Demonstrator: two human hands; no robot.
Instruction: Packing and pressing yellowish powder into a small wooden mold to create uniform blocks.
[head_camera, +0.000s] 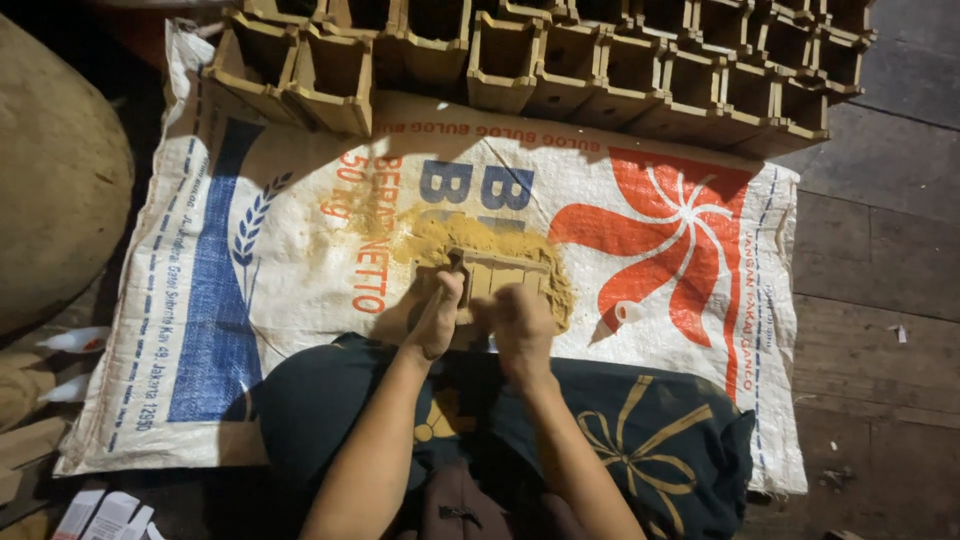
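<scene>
- Your left hand (437, 318) grips the left end of a small wooden frame (498, 275), its fingers curled around the slatted, pale-brown piece.
- Your right hand (522, 322) is clenched on the frame's near edge; what lies inside the fist, you cannot tell from here.
- The frame sits just past your knees on a mound of fine yellow sawdust (455, 238), powdery and loosely spread.
- Under it lies one woven plastic sack (300, 260), white, coarse-textured, printed with a blue band, a wheat ear and a red-orange pinwheel shape.
- The sack is flattened on a dark floor (880, 270) of worn wooden planks.
- Along the sack's far edge stand open-topped wooden boxes (560, 55), square, rough-sawn, packed touching in rows; well over a dozen, too many cut off to count exactly.
- A dark cloth (650, 440) with a gold bow pattern covers your lap.
</scene>
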